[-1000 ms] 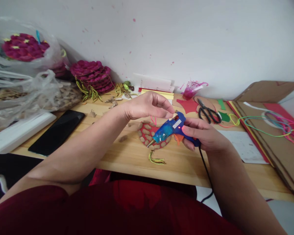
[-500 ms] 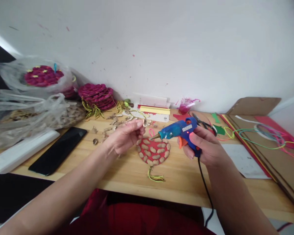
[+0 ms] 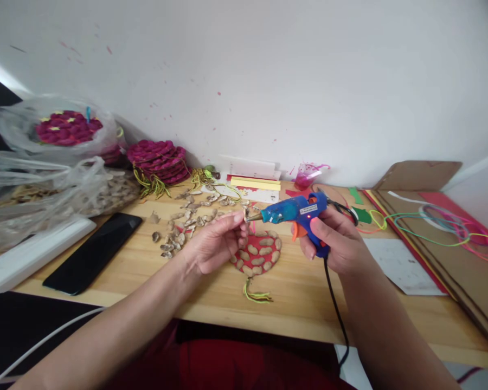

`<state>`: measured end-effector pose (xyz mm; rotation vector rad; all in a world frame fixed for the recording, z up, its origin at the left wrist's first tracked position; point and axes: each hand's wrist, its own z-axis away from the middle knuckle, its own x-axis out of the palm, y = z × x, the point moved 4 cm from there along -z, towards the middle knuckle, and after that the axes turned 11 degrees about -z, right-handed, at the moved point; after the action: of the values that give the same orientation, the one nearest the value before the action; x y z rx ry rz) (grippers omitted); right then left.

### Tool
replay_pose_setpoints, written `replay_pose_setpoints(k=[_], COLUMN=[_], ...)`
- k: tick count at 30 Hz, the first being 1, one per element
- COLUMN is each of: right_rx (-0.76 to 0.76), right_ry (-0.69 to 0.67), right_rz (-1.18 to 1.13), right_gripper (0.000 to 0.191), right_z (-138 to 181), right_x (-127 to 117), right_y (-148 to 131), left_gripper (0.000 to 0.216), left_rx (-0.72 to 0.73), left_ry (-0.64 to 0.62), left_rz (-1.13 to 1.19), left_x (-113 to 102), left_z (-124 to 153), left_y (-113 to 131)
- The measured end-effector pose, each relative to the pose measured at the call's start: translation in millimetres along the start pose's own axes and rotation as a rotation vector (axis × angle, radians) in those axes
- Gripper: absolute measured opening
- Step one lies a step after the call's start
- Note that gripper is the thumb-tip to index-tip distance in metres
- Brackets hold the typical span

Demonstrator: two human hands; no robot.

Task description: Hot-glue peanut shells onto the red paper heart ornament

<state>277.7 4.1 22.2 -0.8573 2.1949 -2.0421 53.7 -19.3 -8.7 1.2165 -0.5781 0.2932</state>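
Observation:
My right hand (image 3: 335,238) is closed round a blue glue gun (image 3: 295,211) with an orange trigger and a lit red light. Its nozzle points left and meets the small peanut shell (image 3: 245,214) pinched in the fingertips of my left hand (image 3: 222,241); most of the shell is hidden by the fingers. Under and behind my left hand lies a red disc (image 3: 247,261) covered with peanut shells, a yellow-green tassel (image 3: 257,293) at its near edge. Loose peanut shells (image 3: 179,238) are scattered to the left of my left hand.
A black phone (image 3: 92,253) and a white power strip (image 3: 36,254) lie at left, before plastic bags (image 3: 61,179) of shells. Magenta discs (image 3: 160,161) are stacked behind. Scissors (image 3: 341,210), coloured cords (image 3: 435,225) and cardboard (image 3: 477,281) lie right. The gun's black cord (image 3: 336,303) hangs over the edge.
The glue gun's nozzle and the shell in my left hand have come together. My left hand has shifted slightly right, and the gun has risen and turned a little more level.

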Motion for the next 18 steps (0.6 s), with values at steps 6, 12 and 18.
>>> replay_pose_setpoints(k=[6, 12, 18], right_rx=[0.001, -0.003, -0.013], right_ry=[0.001, 0.014, 0.004], right_rz=[0.009, 0.035, 0.050], right_gripper=[0.029, 0.032, 0.030], right_z=[0.2, -0.7, -1.1], right_x=[0.7, -0.1, 0.2], right_y=[-0.9, 0.7, 0.1], left_gripper=[0.036, 0.035, 0.033], left_rx=[-0.014, -0.016, -0.008], left_ry=[0.006, 0.006, -0.004], left_rz=[0.021, 0.030, 0.029], left_x=[-0.5, -0.7, -0.6], left_z=[1.3, 1.8, 2.1], left_y=[0.6, -0.5, -0.8])
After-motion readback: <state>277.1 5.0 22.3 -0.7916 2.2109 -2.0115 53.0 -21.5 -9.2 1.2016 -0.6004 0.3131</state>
